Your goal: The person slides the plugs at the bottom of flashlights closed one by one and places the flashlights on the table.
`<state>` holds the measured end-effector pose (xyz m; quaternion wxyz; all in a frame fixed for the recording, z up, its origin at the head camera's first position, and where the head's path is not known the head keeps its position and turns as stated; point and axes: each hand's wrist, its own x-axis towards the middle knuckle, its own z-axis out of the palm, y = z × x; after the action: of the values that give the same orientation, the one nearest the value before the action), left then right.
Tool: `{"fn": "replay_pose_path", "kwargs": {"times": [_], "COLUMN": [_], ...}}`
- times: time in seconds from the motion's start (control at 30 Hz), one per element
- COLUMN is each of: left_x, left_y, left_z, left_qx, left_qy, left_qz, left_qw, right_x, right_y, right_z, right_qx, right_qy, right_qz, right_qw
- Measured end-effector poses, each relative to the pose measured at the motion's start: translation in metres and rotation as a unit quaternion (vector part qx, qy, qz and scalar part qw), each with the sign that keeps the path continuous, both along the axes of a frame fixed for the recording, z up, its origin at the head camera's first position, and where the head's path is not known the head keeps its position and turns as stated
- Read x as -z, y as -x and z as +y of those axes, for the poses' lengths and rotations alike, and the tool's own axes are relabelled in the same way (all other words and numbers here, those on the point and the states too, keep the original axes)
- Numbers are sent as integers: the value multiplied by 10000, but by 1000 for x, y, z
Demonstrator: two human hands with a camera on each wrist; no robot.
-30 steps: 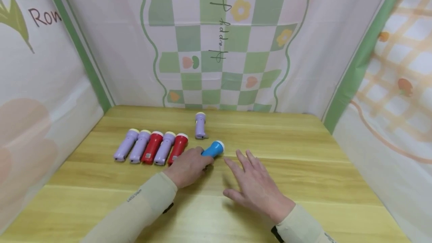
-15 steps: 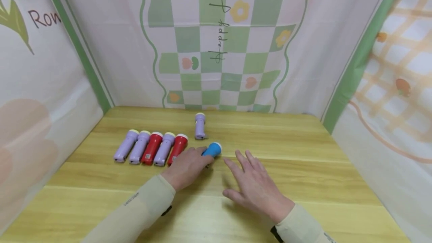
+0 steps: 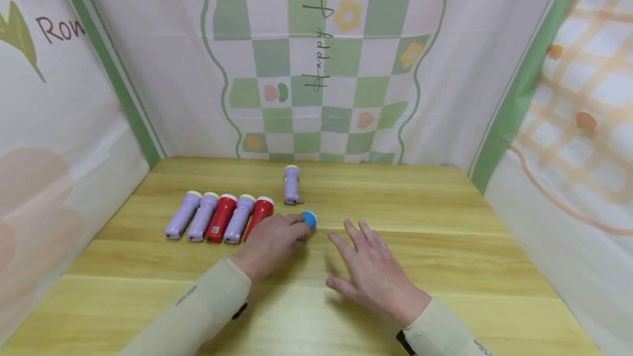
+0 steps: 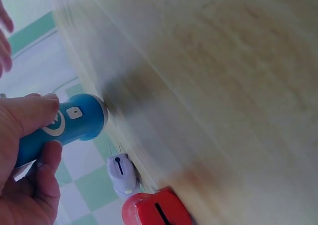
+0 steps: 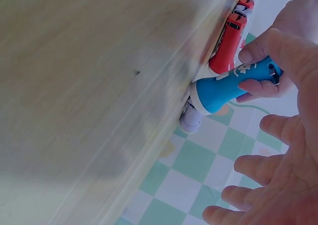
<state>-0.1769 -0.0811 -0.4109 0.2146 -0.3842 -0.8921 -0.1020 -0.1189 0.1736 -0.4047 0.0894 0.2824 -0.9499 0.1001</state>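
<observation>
My left hand grips a blue flashlight just right of a row of flashlights. In the left wrist view, the thumb lies on top of the blue flashlight and the fingers curl beneath. Its white-rimmed end tilts down toward the table; whether it touches is unclear. In the head view the hand hides most of its barrel. To the right, my right hand hovers over the table, fingers spread, holding nothing; its fingers also appear in the right wrist view.
Left of the left hand lie purple flashlights and red flashlights side by side. The row's rightmost red flashlight is partly covered by that hand. Another purple flashlight lies farther back. Printed cloth hangs behind the wooden table.
My left hand has drawn slightly left with the blue flashlight, whose lens end has tipped downward, so less of it shows. The right hand stays in place.
</observation>
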Motion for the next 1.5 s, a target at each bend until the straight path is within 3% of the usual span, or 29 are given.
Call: {"fn": "replay_pose_path", "kwargs": {"times": [0.2, 0.73, 1.0, 1.17, 1.43, 1.5], "left_x": [1, -11, -15, -17, -24, -25], "left_y": [-1, -13, -20, -24, -30, -32], "left_z": [-1, 4, 6, 6, 6, 7], "left_qx": [-51, -544, -707, -558, -310, -208], "left_qy": [-341, -841, -1327, -1713, -2001, -1985], "left_qz": [43, -991, -1539, -1827, -2633, -2660], "left_qw": [9994, 9900, 9766, 9665, 9432, 9431], "right_x": [0, -2, -3, -5, -12, -13], "right_y": [0, 1, 1, 2, 4, 4], "right_z": [-1, -1, -3, -4, -7, -7], "right_qx": [-28, -63, -83, -109, -224, -271], "right_qy": [-6, 61, 206, 327, 645, 741], "right_qz": [-13, 89, 210, 352, 471, 513], "right_qw": [10000, 9999, 9995, 9988, 9966, 9956]}}
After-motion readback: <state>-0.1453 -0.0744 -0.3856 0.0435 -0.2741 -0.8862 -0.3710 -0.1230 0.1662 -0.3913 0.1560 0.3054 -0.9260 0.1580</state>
